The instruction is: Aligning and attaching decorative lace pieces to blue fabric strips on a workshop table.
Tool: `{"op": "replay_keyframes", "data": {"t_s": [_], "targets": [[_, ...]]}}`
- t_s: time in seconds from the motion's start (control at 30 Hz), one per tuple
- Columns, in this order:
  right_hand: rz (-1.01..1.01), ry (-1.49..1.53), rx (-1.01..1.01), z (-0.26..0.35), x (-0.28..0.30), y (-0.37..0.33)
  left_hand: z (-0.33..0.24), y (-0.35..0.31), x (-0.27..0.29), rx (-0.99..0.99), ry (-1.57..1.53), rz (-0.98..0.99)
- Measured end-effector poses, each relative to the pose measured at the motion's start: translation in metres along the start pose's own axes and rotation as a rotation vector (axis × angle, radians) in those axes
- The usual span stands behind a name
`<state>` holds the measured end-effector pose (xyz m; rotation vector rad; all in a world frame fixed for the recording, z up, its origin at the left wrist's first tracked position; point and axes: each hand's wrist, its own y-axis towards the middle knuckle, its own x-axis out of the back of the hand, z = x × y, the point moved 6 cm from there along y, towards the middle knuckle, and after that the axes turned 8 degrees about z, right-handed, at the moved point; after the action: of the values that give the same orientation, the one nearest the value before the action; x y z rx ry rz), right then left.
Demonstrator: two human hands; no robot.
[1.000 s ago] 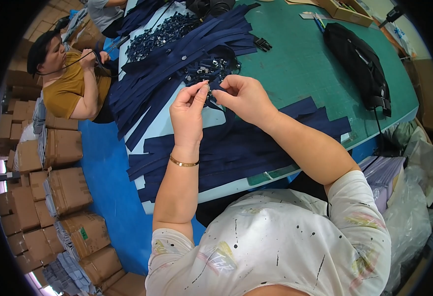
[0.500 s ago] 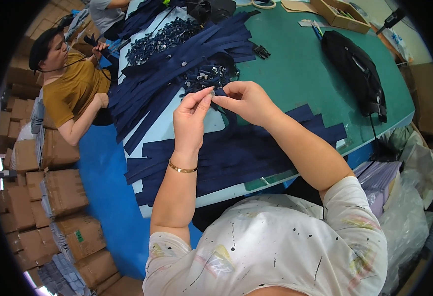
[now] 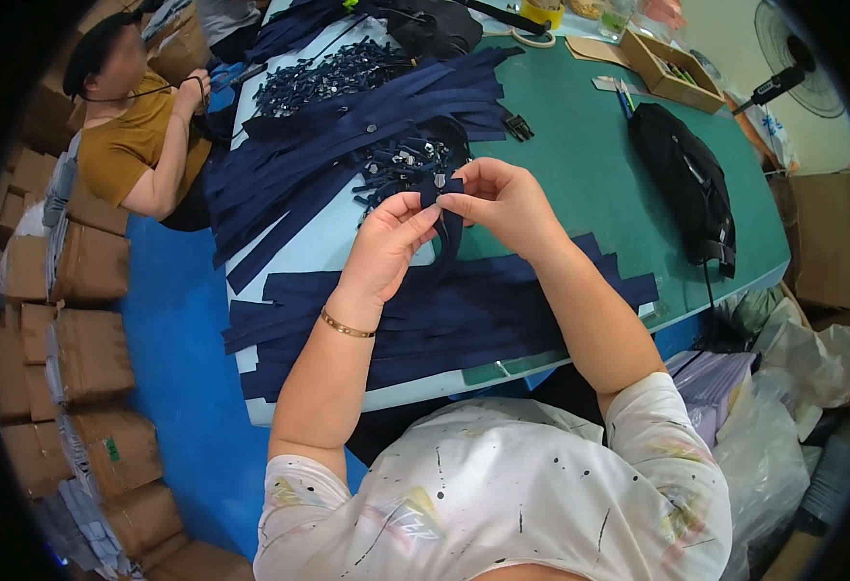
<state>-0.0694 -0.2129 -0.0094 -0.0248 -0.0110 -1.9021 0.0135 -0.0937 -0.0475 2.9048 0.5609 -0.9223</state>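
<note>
My left hand (image 3: 391, 242) and my right hand (image 3: 502, 198) meet above the green table (image 3: 590, 165), both pinching one navy zipper strip (image 3: 447, 228) that hangs down between them. A small metal slider sits at the strip's top end by my right fingertips. Just behind my hands lies a pile of metal zipper sliders (image 3: 406, 160). Below my hands, a layer of flat navy zipper strips (image 3: 444, 320) covers the near table edge. A gold bracelet circles my left wrist.
More navy strips (image 3: 348, 126) and a second slider heap (image 3: 333, 77) lie at the back left. A black bag (image 3: 686, 184) rests at right, a cardboard tray (image 3: 672, 73) behind it. Another person (image 3: 139, 136) in a mustard shirt sits at left. Stacked cardboard boxes (image 3: 67, 320) line the blue floor.
My hands stay joined on the strip; they have drawn slightly nearer to me and the strip's end now stands up between my fingertips. The person at left has lowered their raised hand.
</note>
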Motion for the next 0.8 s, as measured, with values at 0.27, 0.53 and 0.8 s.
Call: {"op": "replay_keyframes", "data": {"t_s": [0.27,0.53,0.8], "targets": [[-0.042,-0.039,0.126,0.010,0.006,-0.002,0.002,0.000,-0.002,0.025,0.034,0.031],[-0.012,-0.116,0.139,0.015,0.000,-0.007,-0.010,-0.006,-0.016,-0.003,0.103,0.065],[-0.039,-0.235,0.186,0.020,-0.002,-0.009,-0.006,-0.003,-0.004,-0.069,0.170,-0.008]]}}
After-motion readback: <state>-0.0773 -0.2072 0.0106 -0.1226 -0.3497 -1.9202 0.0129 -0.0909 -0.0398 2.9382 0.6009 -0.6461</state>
